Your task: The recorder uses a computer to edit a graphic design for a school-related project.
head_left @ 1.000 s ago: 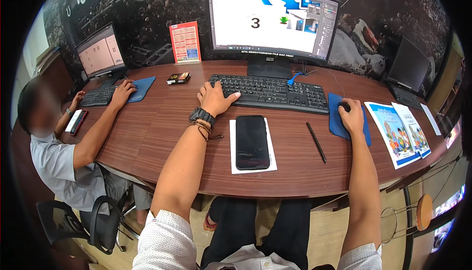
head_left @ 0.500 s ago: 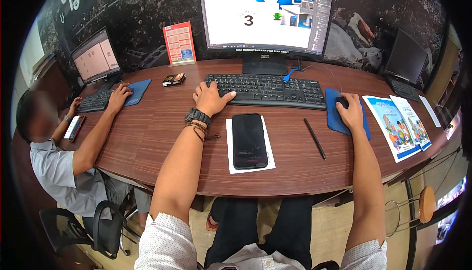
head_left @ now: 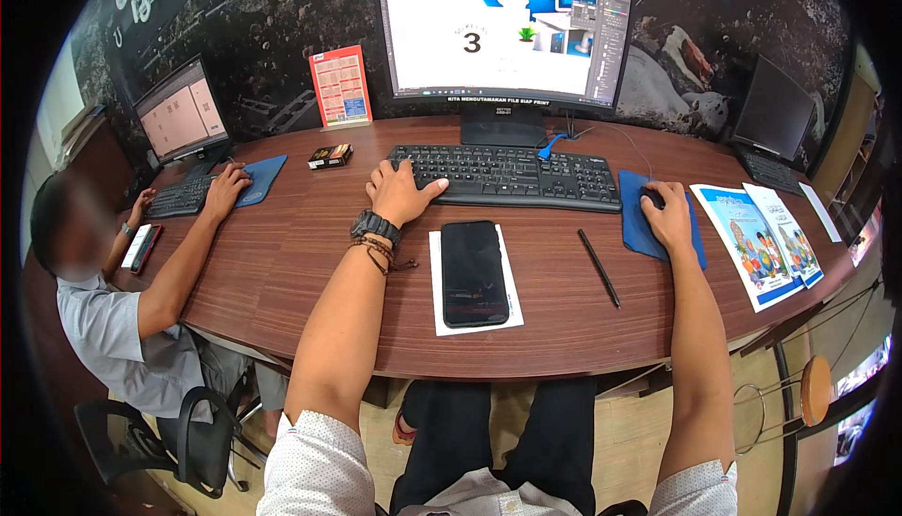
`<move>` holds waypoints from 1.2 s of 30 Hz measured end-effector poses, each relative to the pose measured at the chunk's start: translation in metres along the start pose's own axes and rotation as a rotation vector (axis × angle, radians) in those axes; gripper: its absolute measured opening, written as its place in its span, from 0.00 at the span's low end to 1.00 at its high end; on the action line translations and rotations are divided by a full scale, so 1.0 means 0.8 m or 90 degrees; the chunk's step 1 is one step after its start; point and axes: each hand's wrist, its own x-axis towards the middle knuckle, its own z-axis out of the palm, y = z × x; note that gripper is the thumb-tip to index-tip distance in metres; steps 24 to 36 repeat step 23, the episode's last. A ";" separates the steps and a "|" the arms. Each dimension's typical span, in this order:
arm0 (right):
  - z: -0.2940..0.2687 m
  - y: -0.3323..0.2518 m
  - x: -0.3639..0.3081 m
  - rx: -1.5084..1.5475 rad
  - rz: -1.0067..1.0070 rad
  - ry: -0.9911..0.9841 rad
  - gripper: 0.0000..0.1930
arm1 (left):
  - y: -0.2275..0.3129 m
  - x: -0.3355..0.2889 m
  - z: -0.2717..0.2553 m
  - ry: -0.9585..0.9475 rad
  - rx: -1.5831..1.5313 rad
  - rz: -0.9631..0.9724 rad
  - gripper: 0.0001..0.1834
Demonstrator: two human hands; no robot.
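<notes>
My left hand (head_left: 399, 192) rests flat, fingers spread, on the left end of the long black keyboard (head_left: 507, 178) lying along the desk's far edge; my right hand (head_left: 669, 218) cups the dark mouse (head_left: 651, 198) on the blue pad (head_left: 636, 225).

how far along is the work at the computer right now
Done so far: the monitor shows an open design layout, white canvas with a large digit and blue artwork. In hand: the left hand rests on the left end of the black keyboard, and the right hand covers the mouse on the blue pad. The pen and phone lie untouched. What remains cannot be judged.
</notes>
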 end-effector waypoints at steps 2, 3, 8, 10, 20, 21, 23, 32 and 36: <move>0.000 -0.001 0.000 -0.001 0.002 0.000 0.19 | 0.000 0.000 0.000 0.000 0.000 -0.002 0.51; 0.000 0.001 0.000 -0.002 0.002 -0.001 0.19 | 0.001 0.000 0.000 0.000 0.000 -0.001 0.51; -0.001 -0.001 0.000 -0.005 0.005 -0.008 0.19 | -0.002 0.001 0.002 -0.004 -0.001 0.001 0.52; 0.000 0.003 0.001 -0.007 0.002 -0.007 0.19 | -0.002 0.001 0.003 0.008 0.000 0.007 0.52; -0.001 -0.002 0.000 -0.002 0.005 -0.005 0.19 | -0.002 0.000 0.002 0.004 0.004 0.006 0.51; 0.000 0.000 0.000 -0.001 0.003 -0.004 0.19 | -0.001 0.000 0.002 0.005 0.003 0.007 0.51; 0.001 0.002 0.001 0.001 0.001 -0.006 0.19 | -0.001 0.000 0.002 0.006 0.003 0.007 0.51; 0.001 0.002 0.001 0.001 0.001 -0.006 0.19 | -0.001 0.000 0.002 0.006 0.003 0.007 0.51; 0.001 0.002 0.001 0.001 0.001 -0.006 0.19 | -0.001 0.000 0.002 0.006 0.003 0.007 0.51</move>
